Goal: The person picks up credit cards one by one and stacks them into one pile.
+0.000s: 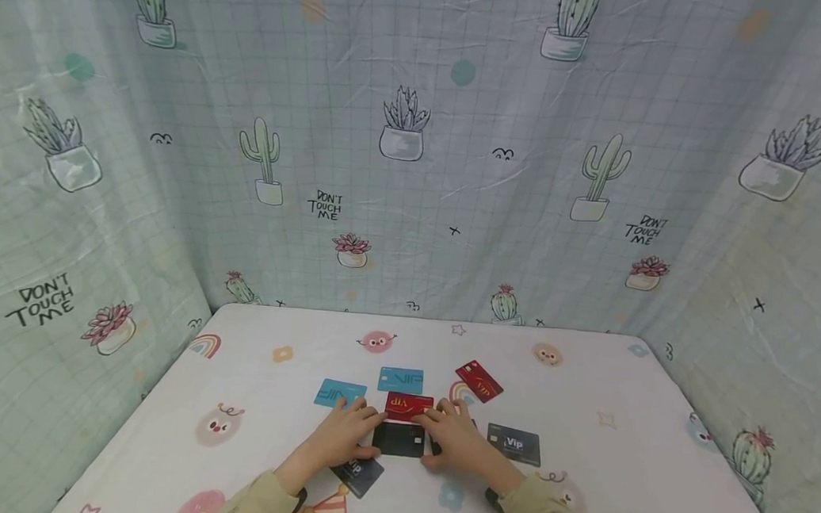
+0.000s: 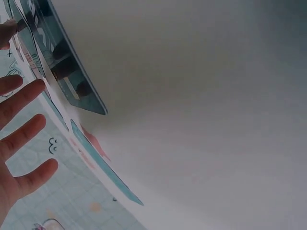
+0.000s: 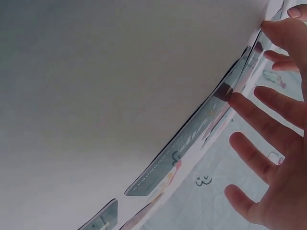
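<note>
Between the two hands a black card (image 1: pixel 398 440) lies flat, just below a red VIP card (image 1: pixel 409 404). The left hand (image 1: pixel 341 434) touches the left side of these cards with its thumb and fingertips; its fingers look spread in the left wrist view. On the other side, the right hand (image 1: pixel 458 441) rests its fingertips by the right edges, spread and fairly straight in the right wrist view. A bit of another dark card (image 1: pixel 434 447) shows beneath the right hand. Partly under the left wrist is a grey Vip card (image 1: pixel 361 477).
Two blue VIP cards (image 1: pixel 400 380) lie beyond the hands, one near the left fingertips. A second red card (image 1: pixel 479 381) lies tilted at the back right, and another grey Vip card (image 1: pixel 520 445) right of the right hand. Patterned cloth (image 1: pixel 425 250) hangs behind the white table (image 1: pixel 624 478).
</note>
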`<state>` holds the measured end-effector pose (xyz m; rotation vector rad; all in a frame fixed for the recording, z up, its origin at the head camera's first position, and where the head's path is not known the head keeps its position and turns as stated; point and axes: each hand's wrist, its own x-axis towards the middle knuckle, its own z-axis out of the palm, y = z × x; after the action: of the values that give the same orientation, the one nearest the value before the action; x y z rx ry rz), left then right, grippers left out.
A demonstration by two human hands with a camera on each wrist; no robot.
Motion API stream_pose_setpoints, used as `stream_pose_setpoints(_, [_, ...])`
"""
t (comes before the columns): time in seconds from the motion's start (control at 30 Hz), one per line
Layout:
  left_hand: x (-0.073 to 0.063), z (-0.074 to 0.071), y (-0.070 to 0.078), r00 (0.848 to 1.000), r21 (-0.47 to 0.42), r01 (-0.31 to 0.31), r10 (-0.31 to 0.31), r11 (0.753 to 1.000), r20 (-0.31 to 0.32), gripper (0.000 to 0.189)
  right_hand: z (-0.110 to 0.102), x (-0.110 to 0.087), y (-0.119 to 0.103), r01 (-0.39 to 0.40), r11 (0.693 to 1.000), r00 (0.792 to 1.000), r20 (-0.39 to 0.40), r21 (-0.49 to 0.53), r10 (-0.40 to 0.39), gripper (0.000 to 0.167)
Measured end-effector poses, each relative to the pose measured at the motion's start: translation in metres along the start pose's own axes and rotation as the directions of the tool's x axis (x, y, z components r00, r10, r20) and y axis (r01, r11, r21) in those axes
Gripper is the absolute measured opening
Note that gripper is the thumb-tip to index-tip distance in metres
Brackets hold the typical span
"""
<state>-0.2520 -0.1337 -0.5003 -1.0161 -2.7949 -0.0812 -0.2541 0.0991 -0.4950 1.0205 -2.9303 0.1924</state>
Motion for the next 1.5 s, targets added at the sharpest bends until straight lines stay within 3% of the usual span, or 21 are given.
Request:
stream_pose_setpoints(0.47, [-0.017, -0.012, 0.003, 0.999, -0.043, 0.010, -0.012, 0.999, -0.034, 0.048, 0.003, -0.005, -0.001, -0.020, 1.000, 1.000, -0.002, 0.007, 0.020, 0.061])
stream_pose_setpoints(0.67, [-0.024, -0.018, 0.001, 1.000, -0.039, 0.001, -0.002, 0.999, -0.019, 0.047, 0.000, -0.007, -0.006, -0.032, 0.999, 0.999, -0.005, 0.007, 0.032, 0.061])
stream_pose_setpoints(0.93, [-0.032, -0.028, 0.000, 0.999, -0.022, -0.031, 0.030, 0.999, -0.027, 0.045, -0.003, -0.008, -0.011, -0.029, 0.999, 0.999, -0.038, -0.030, 0.028, 0.052])
stream_pose_setpoints(1.13, [-0.038, -0.029, -0.003, 0.993, 0.013, -0.091, 0.092, 0.996, -0.076, 0.043, -0.005, -0.009, -0.017, 0.008, 0.999, 0.996, -0.094, -0.041, -0.012, 0.046])
stream_pose_setpoints(1.33, [-0.040, -0.036, -0.002, 0.996, 0.013, -0.081, 0.081, 0.997, -0.035, 0.043, -0.010, -0.011, -0.023, 0.027, 0.999, 0.994, -0.106, -0.030, -0.031, 0.043])
stream_pose_setpoints(1.5, [-0.043, -0.039, -0.001, 0.995, 0.035, -0.085, 0.087, 0.996, -0.050, 0.041, -0.013, -0.010, -0.029, 0.034, 0.999, 0.994, -0.102, -0.001, -0.034, 0.041])
